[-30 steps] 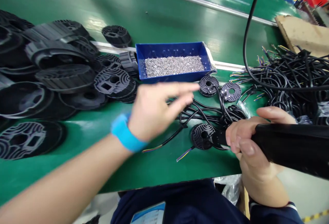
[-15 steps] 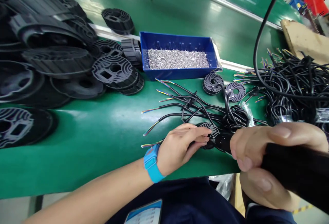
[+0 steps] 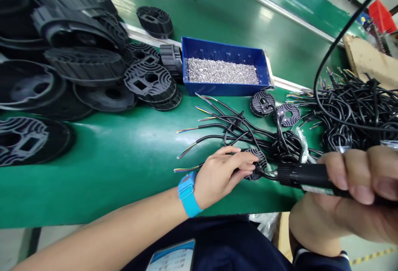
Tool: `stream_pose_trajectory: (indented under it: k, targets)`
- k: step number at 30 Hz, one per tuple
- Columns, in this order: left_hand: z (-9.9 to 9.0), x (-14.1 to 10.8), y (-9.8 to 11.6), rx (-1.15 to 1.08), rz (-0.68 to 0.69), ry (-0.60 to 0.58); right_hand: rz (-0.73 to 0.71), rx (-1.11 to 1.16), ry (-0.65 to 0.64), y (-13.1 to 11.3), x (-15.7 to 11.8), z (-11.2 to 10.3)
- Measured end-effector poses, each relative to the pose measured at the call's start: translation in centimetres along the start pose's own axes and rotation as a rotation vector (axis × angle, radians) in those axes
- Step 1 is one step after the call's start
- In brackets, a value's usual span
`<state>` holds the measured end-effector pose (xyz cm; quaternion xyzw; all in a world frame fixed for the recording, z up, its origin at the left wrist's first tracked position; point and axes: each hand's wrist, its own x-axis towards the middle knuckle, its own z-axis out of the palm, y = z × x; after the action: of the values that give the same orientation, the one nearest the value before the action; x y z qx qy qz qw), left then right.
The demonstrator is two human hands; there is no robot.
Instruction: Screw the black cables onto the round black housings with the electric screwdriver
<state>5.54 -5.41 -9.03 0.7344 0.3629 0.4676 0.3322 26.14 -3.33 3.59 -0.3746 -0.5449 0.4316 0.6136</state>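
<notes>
My left hand [image 3: 220, 171], with a blue wrist strap [image 3: 188, 194], is closed on a small round black part [image 3: 260, 161] with a wavy ridged face, lying on the green table [image 3: 124, 150]. A black cable runs from that part. Wrapped round a black electric screwdriver [image 3: 303, 176] is my right hand [image 3: 357, 192]. The screwdriver lies nearly level, its metal bit pointing left at the round part. Beyond the hands lie black cables [image 3: 248, 138] with coloured wire ends and two more round parts [image 3: 262, 103].
A blue bin [image 3: 225, 88] of small metal screws stands past the cables. Larger black housings [image 3: 83, 65] are piled at the left. Another heap of cables [image 3: 351, 109] lies at the right, near cardboard [image 3: 370, 55]. A black cord [image 3: 334, 49] hangs over the right side.
The screwdriver has drawn back to the right with my right hand, showing its bit. My left hand stays at the round part. The whole view has shifted slightly.
</notes>
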Motion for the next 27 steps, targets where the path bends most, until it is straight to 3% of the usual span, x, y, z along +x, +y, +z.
stream_pose_trajectory:
  k: [3, 7, 22, 27]
  targets:
    - [0.0, 0.0, -0.1, -0.046, -0.012, 0.0, 0.018, 0.253, 0.052, 0.9, -0.2, 1.1]
    - [0.1, -0.1, -0.2, -0.06, -0.002, -0.006, 0.08, 0.247, 0.058, 1.6, -0.4, 2.3]
    - [-0.1, 0.0, 0.0, -0.061, -0.019, -0.01, 0.069, 0.262, 0.038, 1.8, -0.7, 2.4]
    - [0.2, 0.1, 0.2, -0.045, -0.037, 0.035, 0.036, 0.149, 0.018, 1.4, -1.5, 2.5]
